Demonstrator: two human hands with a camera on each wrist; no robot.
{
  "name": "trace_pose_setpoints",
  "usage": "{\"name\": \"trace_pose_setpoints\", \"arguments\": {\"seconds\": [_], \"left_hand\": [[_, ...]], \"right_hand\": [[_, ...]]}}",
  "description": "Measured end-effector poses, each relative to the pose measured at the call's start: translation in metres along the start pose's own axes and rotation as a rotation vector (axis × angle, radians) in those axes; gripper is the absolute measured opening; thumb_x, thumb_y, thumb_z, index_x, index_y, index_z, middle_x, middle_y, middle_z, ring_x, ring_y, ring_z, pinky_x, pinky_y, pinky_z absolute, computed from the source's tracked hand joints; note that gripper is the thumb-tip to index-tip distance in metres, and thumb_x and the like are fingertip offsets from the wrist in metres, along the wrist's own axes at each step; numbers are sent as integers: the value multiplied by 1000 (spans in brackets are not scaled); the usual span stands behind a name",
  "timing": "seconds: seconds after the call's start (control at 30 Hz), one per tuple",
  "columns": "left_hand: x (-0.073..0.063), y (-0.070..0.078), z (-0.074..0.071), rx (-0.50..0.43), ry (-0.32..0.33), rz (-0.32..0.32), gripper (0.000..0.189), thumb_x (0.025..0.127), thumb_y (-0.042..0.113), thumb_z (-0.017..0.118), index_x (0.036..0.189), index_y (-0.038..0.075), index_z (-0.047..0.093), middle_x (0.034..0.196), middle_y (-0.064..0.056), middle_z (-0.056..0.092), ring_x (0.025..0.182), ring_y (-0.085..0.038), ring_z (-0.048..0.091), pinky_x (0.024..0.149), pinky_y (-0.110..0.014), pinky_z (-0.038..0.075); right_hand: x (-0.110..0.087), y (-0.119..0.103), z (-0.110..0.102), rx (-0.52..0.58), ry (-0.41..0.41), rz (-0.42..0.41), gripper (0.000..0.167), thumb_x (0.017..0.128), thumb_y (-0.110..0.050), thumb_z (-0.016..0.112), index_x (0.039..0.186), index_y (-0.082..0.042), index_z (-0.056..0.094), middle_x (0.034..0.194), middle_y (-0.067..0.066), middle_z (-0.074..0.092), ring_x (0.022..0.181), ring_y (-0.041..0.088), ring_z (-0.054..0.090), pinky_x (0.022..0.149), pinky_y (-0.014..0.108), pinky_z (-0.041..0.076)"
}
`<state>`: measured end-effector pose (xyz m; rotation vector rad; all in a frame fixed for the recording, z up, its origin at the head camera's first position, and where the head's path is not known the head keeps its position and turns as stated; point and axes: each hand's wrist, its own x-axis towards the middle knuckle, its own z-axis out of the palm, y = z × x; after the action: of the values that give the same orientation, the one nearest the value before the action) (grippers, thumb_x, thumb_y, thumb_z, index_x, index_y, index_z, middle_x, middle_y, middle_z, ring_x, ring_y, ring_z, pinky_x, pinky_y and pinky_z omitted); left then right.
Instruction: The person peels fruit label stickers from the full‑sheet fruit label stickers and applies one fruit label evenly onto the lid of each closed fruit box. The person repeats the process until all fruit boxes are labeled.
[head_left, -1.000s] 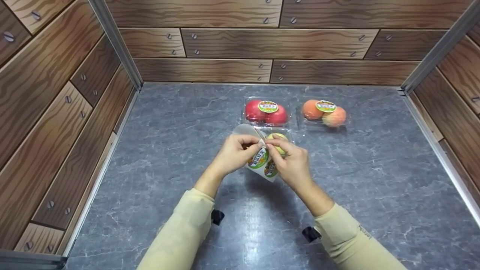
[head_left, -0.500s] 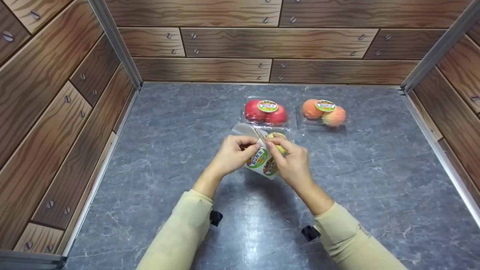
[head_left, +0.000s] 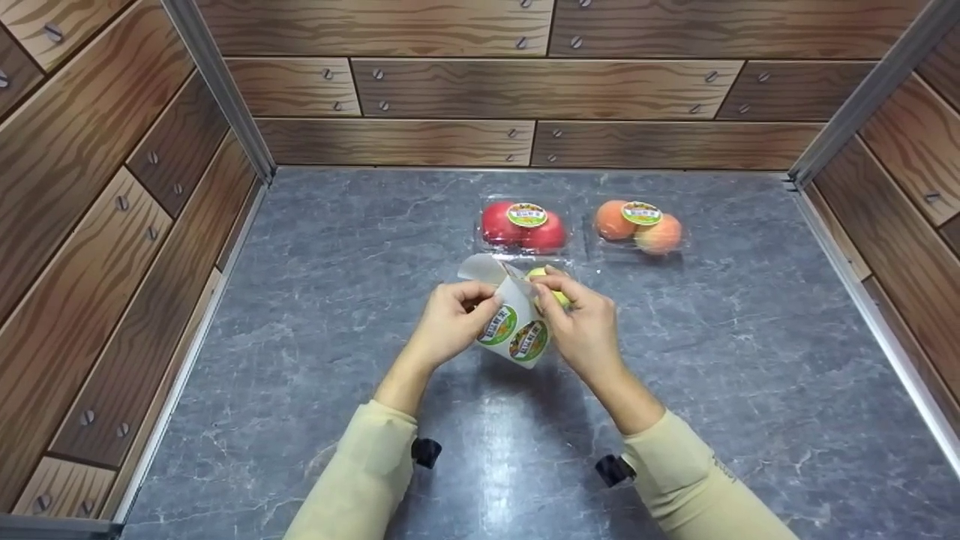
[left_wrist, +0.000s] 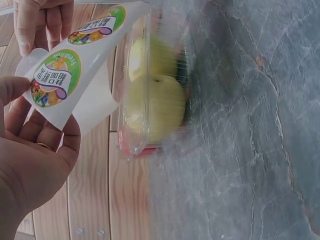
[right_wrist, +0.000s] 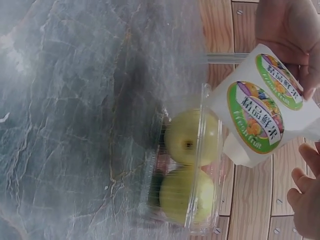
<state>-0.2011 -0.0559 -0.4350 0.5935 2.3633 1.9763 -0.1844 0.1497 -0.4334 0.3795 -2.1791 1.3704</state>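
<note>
The grey marble-patterned desk point(head_left: 300, 315) lay inside brown wood-grain panel walls point(head_left: 112, 225) studded with screw heads; two arms in pale yellow sleeves point(head_left: 360, 480) reached over it from the near edge. Towards the back stood a clear plastic clamshell of two red apples point(head_left: 523, 227) with a round label on its lid; just right of it, apart, a clear plastic clamshell of two orange peaches point(head_left: 639, 227) bore the same kind of label. In front of the red apples sat a clear plastic clamshell of two green apples point(left_wrist: 152, 95), resting on the desk just behind the hands. The left hand point(head_left: 450, 321) curled its fingers and thumb round the left edge of a white backing strip carrying round green-rimmed fruit stickers point(head_left: 514, 334), held above the desk; the right hand point(head_left: 581, 322) pinched the strip's right side with bent fingertips.
</note>
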Motion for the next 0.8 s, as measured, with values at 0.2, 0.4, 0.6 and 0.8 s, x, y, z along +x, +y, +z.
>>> {"name": "trace_pose_setpoints", "arguments": {"seconds": [0.2, 0.4, 0.6, 0.8], "left_hand": [[-3, -3, 0, 38, 29, 0, 14, 98, 6, 69, 98, -3, 80, 87, -13, 77, 72, -13, 66, 67, -25, 58], [-5, -4, -3, 72, 47, -5, 14, 97, 6, 68, 98, -2, 80, 85, -10, 76, 71, -11, 65, 65, -24, 57], [-7, -6, -5, 95, 59, -21, 15, 98, 6, 68, 96, -2, 80, 83, -8, 76, 70, -10, 64, 65, -23, 56], [-9, -7, -7, 116, 69, -32, 15, 97, 7, 68, 96, -1, 80, 83, -8, 76, 69, -10, 63, 63, -23, 55]], "right_hand": [[-1, 2, -2, 2, 15, 35, 7, 97, -6, 77, 101, -3, 82, 109, 11, 80, 119, 30, 72, 106, 37, 53], [-2, 5, -5, 45, 23, 113, 8, 98, -8, 77, 102, -4, 82, 108, 7, 81, 122, 28, 71, 110, 35, 51], [-3, 6, -8, 88, 38, 176, 8, 98, -7, 76, 102, -3, 82, 109, 9, 80, 121, 29, 71, 108, 31, 52], [-2, 10, -8, 125, 56, 214, 9, 99, -6, 75, 102, 0, 81, 110, 13, 80, 120, 33, 71, 106, 29, 53]]}}
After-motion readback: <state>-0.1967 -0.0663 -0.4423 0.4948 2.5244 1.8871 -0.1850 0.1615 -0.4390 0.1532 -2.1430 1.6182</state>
